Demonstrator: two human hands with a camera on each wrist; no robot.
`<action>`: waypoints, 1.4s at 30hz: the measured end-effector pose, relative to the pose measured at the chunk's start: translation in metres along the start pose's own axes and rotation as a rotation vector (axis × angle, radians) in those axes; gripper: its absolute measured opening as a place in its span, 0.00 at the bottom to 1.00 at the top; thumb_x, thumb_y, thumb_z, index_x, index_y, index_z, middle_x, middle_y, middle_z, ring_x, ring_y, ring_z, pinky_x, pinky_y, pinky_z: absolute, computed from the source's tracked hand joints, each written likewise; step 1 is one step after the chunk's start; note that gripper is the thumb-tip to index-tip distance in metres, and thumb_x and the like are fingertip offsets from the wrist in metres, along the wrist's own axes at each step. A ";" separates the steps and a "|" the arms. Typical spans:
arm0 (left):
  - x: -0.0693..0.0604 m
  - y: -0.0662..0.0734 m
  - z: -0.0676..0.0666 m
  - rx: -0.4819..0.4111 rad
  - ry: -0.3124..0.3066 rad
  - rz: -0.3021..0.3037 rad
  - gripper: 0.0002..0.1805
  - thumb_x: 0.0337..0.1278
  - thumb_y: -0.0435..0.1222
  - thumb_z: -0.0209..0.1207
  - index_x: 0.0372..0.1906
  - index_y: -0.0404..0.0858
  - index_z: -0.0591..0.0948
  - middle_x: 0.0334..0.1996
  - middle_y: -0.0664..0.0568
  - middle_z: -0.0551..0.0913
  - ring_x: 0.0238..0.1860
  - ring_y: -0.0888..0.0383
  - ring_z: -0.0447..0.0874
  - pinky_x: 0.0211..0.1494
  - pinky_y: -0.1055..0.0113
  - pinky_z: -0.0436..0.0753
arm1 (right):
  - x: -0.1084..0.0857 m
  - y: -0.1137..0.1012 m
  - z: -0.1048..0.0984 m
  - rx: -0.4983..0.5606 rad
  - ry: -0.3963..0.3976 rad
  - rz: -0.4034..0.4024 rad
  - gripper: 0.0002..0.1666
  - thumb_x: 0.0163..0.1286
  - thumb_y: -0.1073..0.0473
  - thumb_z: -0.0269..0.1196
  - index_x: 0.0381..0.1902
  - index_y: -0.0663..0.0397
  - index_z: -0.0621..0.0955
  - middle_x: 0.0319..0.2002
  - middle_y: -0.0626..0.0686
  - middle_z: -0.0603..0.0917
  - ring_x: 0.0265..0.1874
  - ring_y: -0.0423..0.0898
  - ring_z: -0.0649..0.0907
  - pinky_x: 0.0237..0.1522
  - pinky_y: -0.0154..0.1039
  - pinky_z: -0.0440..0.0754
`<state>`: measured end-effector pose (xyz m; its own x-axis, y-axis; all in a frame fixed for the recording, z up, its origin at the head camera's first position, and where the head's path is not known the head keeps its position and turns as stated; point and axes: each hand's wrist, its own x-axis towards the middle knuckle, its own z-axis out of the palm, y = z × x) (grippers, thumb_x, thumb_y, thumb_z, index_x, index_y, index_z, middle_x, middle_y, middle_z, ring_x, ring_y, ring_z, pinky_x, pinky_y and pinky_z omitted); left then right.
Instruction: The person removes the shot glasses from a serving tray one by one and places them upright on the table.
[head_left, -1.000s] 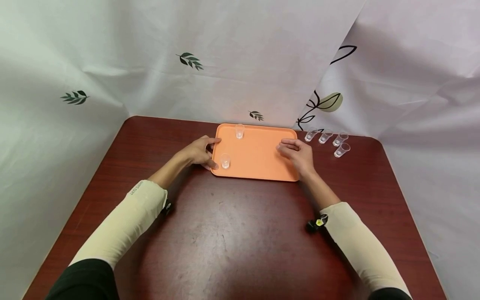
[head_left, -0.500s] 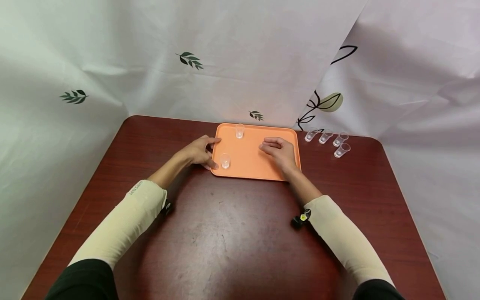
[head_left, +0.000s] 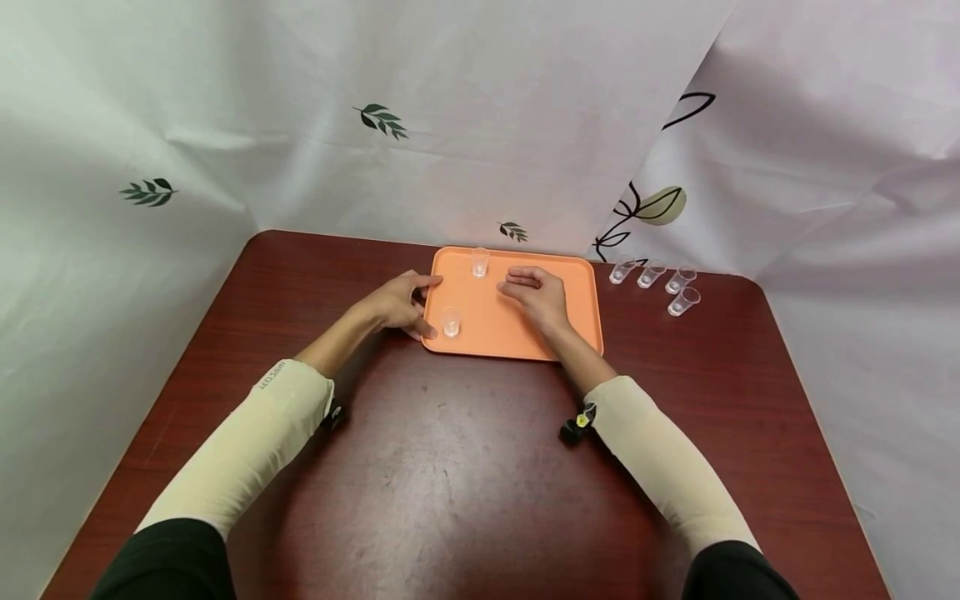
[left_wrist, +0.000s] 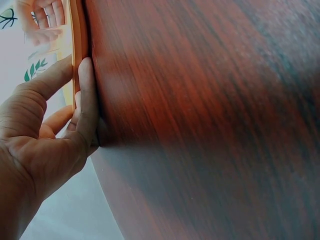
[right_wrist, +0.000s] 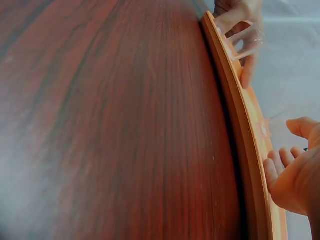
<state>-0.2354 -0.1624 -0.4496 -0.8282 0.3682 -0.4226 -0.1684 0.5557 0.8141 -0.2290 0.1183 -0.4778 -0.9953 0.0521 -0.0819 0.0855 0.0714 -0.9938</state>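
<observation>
An orange tray [head_left: 517,325] lies at the far side of the dark wooden table. My left hand [head_left: 402,304] grips the tray's left edge, its thumb and fingers spread along the rim; the left wrist view shows this hand [left_wrist: 50,135] close up. Two small clear plastic cups stand on the tray's left part: a back cup [head_left: 480,262] and a front cup [head_left: 451,322] by my left thumb. My right hand [head_left: 538,296] hovers over the tray's middle, right of the back cup. In the right wrist view, this hand [right_wrist: 295,170] has loosely bent fingers and nothing visible in it.
Several more clear cups [head_left: 681,278] are grouped on the table [head_left: 480,467] to the right of the tray. A white curtain with leaf prints [head_left: 480,125] hangs directly behind the table's far edge.
My right hand has moved left across the tray, from its right side to the middle, nearer the back cup. The left hand, tray and cups have stayed in place.
</observation>
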 end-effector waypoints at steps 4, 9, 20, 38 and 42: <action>-0.001 0.002 -0.001 0.013 0.003 -0.002 0.65 0.50 0.14 0.79 0.92 0.39 0.61 0.68 0.39 0.61 0.48 0.48 0.86 0.36 0.62 1.00 | 0.005 -0.001 0.010 0.017 0.011 -0.017 0.23 0.70 0.67 0.78 0.61 0.68 0.89 0.60 0.68 0.91 0.49 0.39 0.90 0.55 0.28 0.95; 0.000 0.001 -0.001 0.002 -0.001 -0.008 0.64 0.49 0.14 0.79 0.92 0.38 0.62 0.66 0.39 0.62 0.47 0.48 0.87 0.36 0.61 1.00 | 0.011 0.001 0.021 0.040 0.049 -0.030 0.23 0.67 0.69 0.79 0.59 0.67 0.90 0.58 0.68 0.92 0.50 0.41 0.91 0.53 0.28 0.95; 0.001 0.001 -0.001 0.008 0.003 -0.013 0.65 0.49 0.15 0.80 0.92 0.40 0.61 0.67 0.39 0.61 0.48 0.47 0.86 0.36 0.61 1.00 | 0.022 0.000 0.044 0.046 0.079 -0.044 0.30 0.66 0.67 0.82 0.64 0.67 0.88 0.62 0.66 0.91 0.64 0.59 0.91 0.66 0.44 0.96; 0.002 0.000 -0.002 0.009 -0.005 -0.015 0.65 0.50 0.15 0.80 0.92 0.40 0.61 0.69 0.38 0.60 0.49 0.48 0.87 0.37 0.62 1.00 | 0.022 -0.001 0.060 -0.008 0.145 -0.064 0.22 0.69 0.62 0.82 0.58 0.64 0.91 0.55 0.62 0.93 0.58 0.53 0.91 0.60 0.40 0.94; 0.001 0.001 -0.002 0.018 -0.002 -0.013 0.65 0.50 0.16 0.80 0.92 0.40 0.60 0.71 0.37 0.60 0.49 0.48 0.87 0.37 0.61 1.00 | 0.017 -0.001 0.059 -0.008 0.149 -0.054 0.22 0.67 0.62 0.83 0.57 0.63 0.92 0.54 0.62 0.93 0.53 0.49 0.91 0.53 0.32 0.93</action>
<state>-0.2372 -0.1629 -0.4489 -0.8249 0.3622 -0.4340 -0.1698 0.5735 0.8014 -0.2492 0.0602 -0.4831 -0.9806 0.1955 -0.0154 0.0328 0.0860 -0.9958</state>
